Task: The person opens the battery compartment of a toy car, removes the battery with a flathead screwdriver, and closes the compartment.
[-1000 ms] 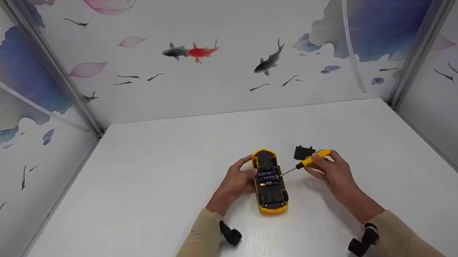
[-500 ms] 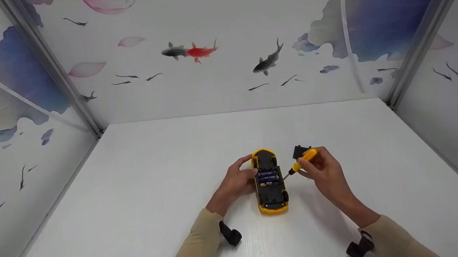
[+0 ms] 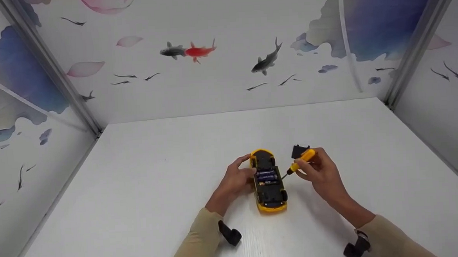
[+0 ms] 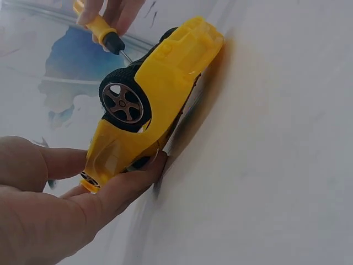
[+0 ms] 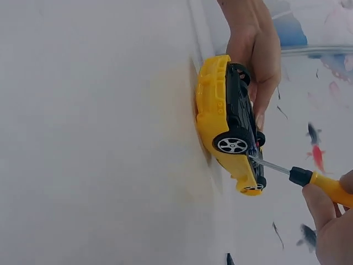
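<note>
A yellow toy car lies upside down on the table, its black underside facing up. Blue batteries show in the open compartment at its middle. My left hand grips the car from the left side, thumb and fingers around its body, as the left wrist view also shows. In my right hand is a yellow-handled screwdriver, pinched by the handle. Its metal shaft slants down to the car's side edge near the compartment in the right wrist view; exact tip contact is hard to tell.
A small black battery cover lies on the white table just beyond the screwdriver, partly hidden by the right hand. Printed wall panels enclose the table at the back and both sides.
My right hand has shifted left toward the car, and the screwdriver has turned steeper, its tip still beside the compartment. The left hand and car have stayed nearly in place.
</note>
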Action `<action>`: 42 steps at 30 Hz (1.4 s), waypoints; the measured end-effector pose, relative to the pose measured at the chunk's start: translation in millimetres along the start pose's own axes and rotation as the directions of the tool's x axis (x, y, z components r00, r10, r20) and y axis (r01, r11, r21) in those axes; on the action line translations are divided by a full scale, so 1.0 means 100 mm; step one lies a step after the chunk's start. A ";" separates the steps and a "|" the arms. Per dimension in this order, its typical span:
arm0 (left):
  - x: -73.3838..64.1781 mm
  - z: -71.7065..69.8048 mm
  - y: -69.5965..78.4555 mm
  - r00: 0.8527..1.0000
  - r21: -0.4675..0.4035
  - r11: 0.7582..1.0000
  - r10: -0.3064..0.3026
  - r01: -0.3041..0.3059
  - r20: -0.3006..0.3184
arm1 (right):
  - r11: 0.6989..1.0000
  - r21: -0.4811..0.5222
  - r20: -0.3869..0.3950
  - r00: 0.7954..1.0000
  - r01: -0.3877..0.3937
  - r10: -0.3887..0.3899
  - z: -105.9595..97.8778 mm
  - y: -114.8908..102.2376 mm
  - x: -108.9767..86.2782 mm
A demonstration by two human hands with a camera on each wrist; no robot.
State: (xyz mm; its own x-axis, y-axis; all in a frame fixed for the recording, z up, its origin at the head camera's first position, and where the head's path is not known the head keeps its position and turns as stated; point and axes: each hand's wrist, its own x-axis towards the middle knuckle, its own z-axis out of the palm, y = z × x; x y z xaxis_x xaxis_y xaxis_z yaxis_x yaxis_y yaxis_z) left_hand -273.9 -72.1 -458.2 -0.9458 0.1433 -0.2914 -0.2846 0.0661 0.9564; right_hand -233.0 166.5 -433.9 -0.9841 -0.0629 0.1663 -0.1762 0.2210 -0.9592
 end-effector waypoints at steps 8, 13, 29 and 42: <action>0.00 -0.03 -0.02 1.000 -0.011 1.000 -0.017 0.017 0.000 | 0.863 0.360 0.060 0.932 -0.353 0.356 -0.18 0.26 0.10; 0.00 -0.03 -0.02 0.999 -0.063 0.997 -0.031 0.032 0.010 | 0.891 0.316 0.058 0.944 -0.325 0.324 -0.20 0.24 0.07; -0.01 -0.02 0.01 0.999 -0.093 0.995 -0.045 0.045 0.001 | 0.967 -0.187 0.004 0.984 0.173 -0.176 0.11 -0.02 -0.02; -0.03 -0.06 0.01 0.997 -0.105 0.992 -0.074 0.074 0.007 | 0.881 0.351 0.013 0.942 -0.319 0.336 -0.18 0.32 0.04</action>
State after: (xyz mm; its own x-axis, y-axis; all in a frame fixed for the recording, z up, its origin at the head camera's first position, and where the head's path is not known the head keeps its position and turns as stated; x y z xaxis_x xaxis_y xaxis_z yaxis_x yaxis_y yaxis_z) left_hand -272.6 -78.0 -456.0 -0.9211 0.1454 -0.3612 -0.3687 -0.0275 0.9292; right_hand -242.5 190.6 -460.3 -0.9857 0.0019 -0.1683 0.1667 -0.1269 -0.9778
